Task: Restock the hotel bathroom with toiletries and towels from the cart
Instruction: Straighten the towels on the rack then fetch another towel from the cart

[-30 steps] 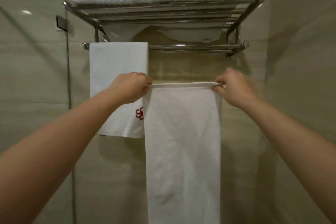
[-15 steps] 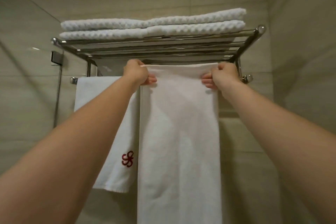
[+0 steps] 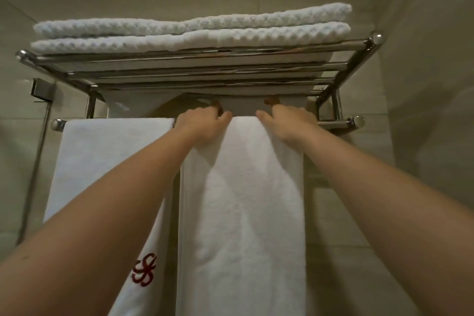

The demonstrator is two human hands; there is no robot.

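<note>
In the head view the plain towel [image 3: 243, 200], held up below the rack a second ago, has been lifted and laid over the lower rail [image 3: 333, 123]. It now hangs just beside the monogrammed towel [image 3: 107, 174], and the left hand [image 3: 202, 124] and right hand [image 3: 287, 123] each keep a grip on its top fold, fingers curled over the rail and thumbs in front. This towel probably needs only evening out, and the rack shelf [image 3: 205, 69] above holds two folded towels [image 3: 192, 33], stacked.

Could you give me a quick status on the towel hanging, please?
Both gripping: left hand, right hand on plain white towel at lower rail. It hangs beside monogrammed towel. Nothing blocking seen.
</note>
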